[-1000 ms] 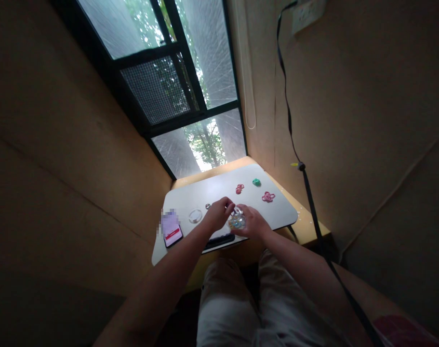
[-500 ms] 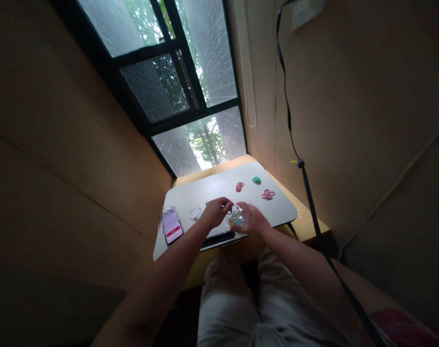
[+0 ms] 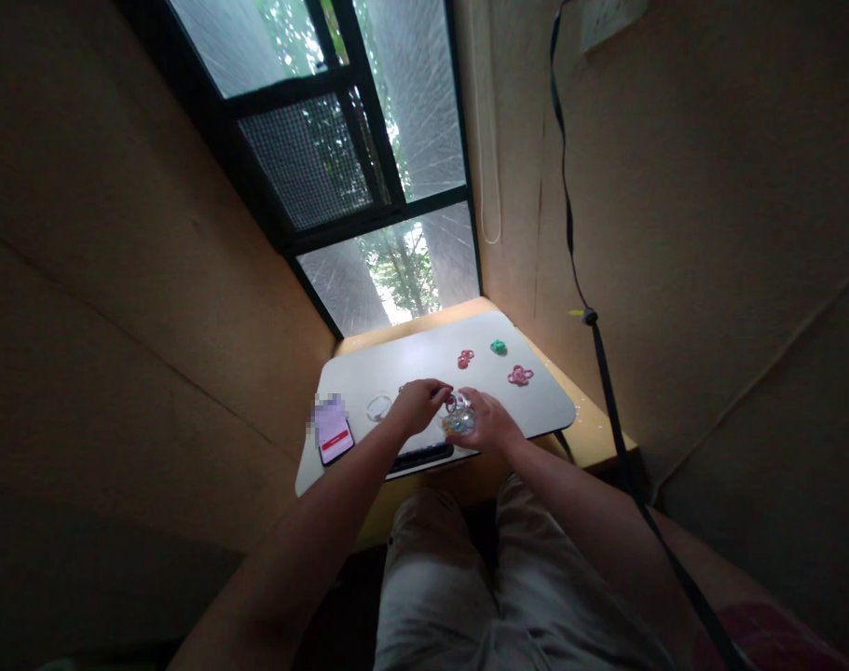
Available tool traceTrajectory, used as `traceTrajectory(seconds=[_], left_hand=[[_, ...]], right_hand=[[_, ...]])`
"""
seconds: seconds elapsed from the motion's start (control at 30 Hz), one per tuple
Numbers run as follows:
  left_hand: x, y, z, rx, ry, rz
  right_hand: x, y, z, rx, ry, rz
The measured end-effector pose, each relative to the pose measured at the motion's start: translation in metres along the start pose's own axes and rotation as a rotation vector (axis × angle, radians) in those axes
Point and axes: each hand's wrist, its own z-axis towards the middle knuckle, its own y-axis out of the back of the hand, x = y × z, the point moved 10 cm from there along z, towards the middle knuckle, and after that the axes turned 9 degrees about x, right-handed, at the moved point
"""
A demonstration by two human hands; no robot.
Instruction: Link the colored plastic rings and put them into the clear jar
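My right hand is wrapped around the side of a small clear jar. Yellowish and bluish loops, which look like hair ties, show through its wall. At the jar's mouth is my left hand, its fingers pinched together on a small dark purplish loop that looks like a hair tie. Left of that hand lies a clear round lid. Beyond my hands are a red cluster of loops, a green bundle and a pink cluster of loops.
Everything rests on a white folding table with a dark slot at its near edge. A phone lies at its left side. A black strap hangs at the right, and a window rises behind.
My left hand has shifted slightly, and the purplish loop at the jar's mouth shows more clearly. My right hand keeps its hold on the jar. The camera view has tilted a little.
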Motion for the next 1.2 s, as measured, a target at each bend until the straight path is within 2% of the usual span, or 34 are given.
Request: traceTrajectory(seconds=[0.5, 0.7, 1.07, 1.2], left_hand=[[-0.002, -0.002, -0.001, 0.028, -0.053, -0.051], [-0.002, -0.001, -0.003, 0.015, -0.028, -0.091], [-0.009, -0.002, -0.004, 0.009, -0.029, -0.035], [-0.021, -0.003, -0.004, 0.026, -0.093, 0.078]], right_hand=[[-0.001, -0.001, 0.000, 0.018, -0.024, 0.000], [0.000, 0.000, -0.001, 0.006, -0.022, 0.000], [0.004, 0.003, 0.000, -0.007, -0.008, -0.008], [0.003, 0.002, 0.000, -0.001, -0.012, 0.004]])
